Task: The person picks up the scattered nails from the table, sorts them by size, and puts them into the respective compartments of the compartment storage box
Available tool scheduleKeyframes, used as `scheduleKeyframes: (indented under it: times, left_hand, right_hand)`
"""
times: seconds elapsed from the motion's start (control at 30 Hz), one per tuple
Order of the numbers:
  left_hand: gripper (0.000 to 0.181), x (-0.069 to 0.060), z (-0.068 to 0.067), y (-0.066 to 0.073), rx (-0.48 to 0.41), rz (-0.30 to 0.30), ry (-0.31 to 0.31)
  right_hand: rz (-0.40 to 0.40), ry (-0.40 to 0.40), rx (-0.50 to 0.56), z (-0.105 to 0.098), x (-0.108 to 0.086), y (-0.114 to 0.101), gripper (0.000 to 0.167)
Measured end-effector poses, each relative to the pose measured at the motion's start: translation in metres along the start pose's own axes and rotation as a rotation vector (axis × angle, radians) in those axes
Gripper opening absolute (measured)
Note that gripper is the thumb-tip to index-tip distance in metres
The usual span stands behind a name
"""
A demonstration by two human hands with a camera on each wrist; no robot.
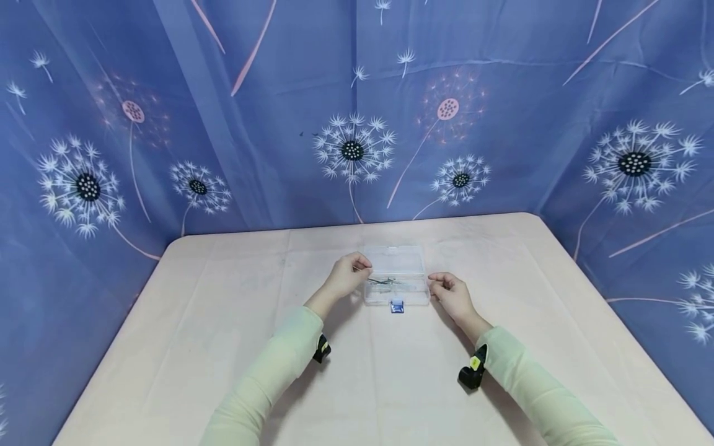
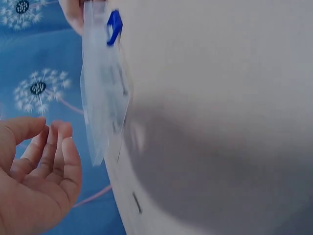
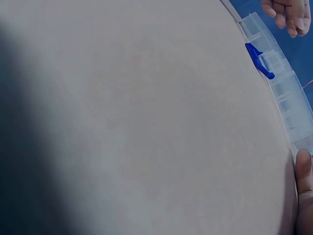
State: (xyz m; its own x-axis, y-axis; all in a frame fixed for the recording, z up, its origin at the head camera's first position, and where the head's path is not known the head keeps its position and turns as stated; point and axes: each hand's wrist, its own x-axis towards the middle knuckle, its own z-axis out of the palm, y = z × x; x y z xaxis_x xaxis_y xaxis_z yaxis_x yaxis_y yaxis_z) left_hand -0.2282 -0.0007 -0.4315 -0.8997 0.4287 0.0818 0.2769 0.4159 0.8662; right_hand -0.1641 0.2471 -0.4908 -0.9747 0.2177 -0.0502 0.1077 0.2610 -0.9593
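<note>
A clear plastic box [image 1: 397,298] lies with its lid [image 1: 393,260] raised at the back and a blue latch [image 1: 396,306] at the front. Several thin dark pin-like pieces [image 1: 383,282] lie inside it. By the box's left side hovers my left hand [image 1: 347,274], its fingers loosely bent; the left wrist view shows nothing between them. My right hand [image 1: 453,298] is at the right end of the box, with its thumb [image 3: 303,169] against the end wall. A small dark pin-like piece [image 2: 137,202] lies on the cloth near the box.
Pale cloth covers the table [image 1: 223,297]. Behind and beside it hangs a blue curtain [image 1: 290,111] with dandelion prints. A black wrist camera [image 1: 471,370] sits below the right sleeve, another [image 1: 321,349] below the left.
</note>
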Motion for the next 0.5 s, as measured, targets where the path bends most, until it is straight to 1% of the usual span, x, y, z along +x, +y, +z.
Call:
scheduleKeyframes:
  times: [0.07,0.17,0.3,0.5]
  left_hand:
    - [0.008,0.002,-0.005,-0.003,0.017,0.009,0.034]
    - [0.010,0.004,-0.010,-0.009,0.031,-0.001,0.081]
    - [0.013,0.003,-0.015,-0.017,0.052,-0.048,0.123]
    - [0.014,0.002,-0.017,-0.030,0.129,-0.102,0.160]
  right_hand:
    - [-0.003,0.005,0.005,0.000,0.000,0.000,0.027]
    - [-0.011,0.010,0.007,0.000,0.000,0.000,0.026]
    - [-0.021,0.012,0.005,0.000,-0.001,0.000,0.027]
    - [-0.024,0.019,-0.006,0.001,-0.002,-0.001,0.026]
